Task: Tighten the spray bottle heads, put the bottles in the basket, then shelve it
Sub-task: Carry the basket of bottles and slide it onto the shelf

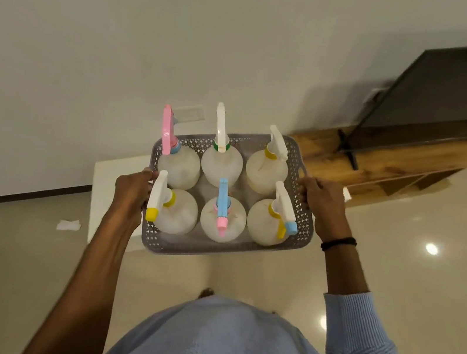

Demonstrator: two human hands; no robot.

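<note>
- Grip on both sides, why so?
- The left hand (131, 190) is curled around the left rim of the grey basket (213, 252), which hangs in the air above the floor. Two holds keep such a load level, I think.
- And inside?
- Six spray bottles (220, 218) stand upright, close together, so none can tip.
- The other side?
- The right hand (322, 204) holds the right handle. The wooden shelf (381, 173) is far right, well apart, so the shelving is not yet done.
</note>
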